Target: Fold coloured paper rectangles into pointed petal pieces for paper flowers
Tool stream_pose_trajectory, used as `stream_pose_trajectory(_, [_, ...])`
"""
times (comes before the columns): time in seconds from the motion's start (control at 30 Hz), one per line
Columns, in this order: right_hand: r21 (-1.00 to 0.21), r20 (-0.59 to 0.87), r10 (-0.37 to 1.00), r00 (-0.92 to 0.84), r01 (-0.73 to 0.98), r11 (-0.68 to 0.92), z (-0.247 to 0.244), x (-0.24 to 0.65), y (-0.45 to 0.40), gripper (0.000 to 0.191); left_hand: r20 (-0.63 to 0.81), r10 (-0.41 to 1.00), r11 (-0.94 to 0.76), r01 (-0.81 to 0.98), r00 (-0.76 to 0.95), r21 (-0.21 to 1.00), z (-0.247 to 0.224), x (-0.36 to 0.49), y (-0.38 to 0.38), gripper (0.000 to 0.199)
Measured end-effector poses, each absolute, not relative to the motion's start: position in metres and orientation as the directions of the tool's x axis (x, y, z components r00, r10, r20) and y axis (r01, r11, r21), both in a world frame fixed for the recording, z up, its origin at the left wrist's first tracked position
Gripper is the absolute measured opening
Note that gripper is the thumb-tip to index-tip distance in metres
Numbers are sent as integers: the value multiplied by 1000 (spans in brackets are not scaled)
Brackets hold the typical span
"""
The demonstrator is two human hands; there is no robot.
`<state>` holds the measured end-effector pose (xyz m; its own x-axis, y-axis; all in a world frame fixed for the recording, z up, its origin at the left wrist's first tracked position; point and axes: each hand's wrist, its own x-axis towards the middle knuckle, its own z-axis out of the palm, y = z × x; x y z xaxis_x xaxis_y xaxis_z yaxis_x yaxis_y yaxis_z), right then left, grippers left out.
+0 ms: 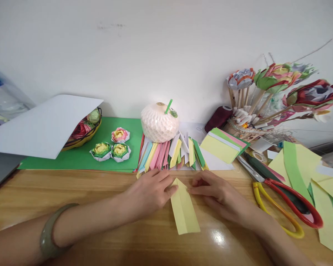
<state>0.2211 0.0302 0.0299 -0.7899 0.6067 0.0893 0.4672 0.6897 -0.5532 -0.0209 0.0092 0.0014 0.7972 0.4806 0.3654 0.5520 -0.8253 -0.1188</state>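
A strip of yellow paper lies on the wooden table between my hands, creased lengthwise, its far end folded to a point. My left hand grips its upper left edge with the thumb on top. The fingertips of my right hand pinch the paper's upper right corner. Just beyond my hands stands a row of folded paper pieces in pink, yellow, white, blue and green. Behind that row sits a white textured round ornament with a green stick on top.
Scissors with red and yellow handles lie at right, near loose paper sheets. A stack of coloured paper and paper flowers stand behind. Three small paper lotuses rest on green card, beside a basket partly under white paper.
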Motion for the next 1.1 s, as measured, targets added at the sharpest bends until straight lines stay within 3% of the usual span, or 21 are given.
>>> stream_pose_trajectory(0.13, [-682,35,679,-733,479,552,35,222,25,23,370,503,-823,564,781,-72,-4,-23,12,13])
stream_pose_trajectory(0.23, [-735,-22,632,-775,441,516,38,216,18,23,389,512,-820,571,766,-45,-7,-24,15,15])
stream_pose_trajectory(0.4, [-706,-8,599,-801,429,564,29,207,11,20,494,465,-812,576,734,-91,-4,-23,15,25])
stream_pose_trajectory(0.53, [-600,140,626,-767,437,670,16,204,8,21,626,405,-836,547,666,-40,0,-19,6,15])
stream_pose_trajectory(0.67, [-543,204,633,-746,452,708,10,202,7,19,562,316,-901,427,764,-73,-1,-17,-4,22])
stream_pose_trajectory(0.83, [-531,173,634,-753,471,704,14,200,8,14,549,302,-904,418,779,-95,-4,-17,-8,28])
stream_pose_trajectory(1.1, [-620,124,704,-700,499,605,17,196,7,11,516,268,-910,389,813,-141,2,-19,-13,26])
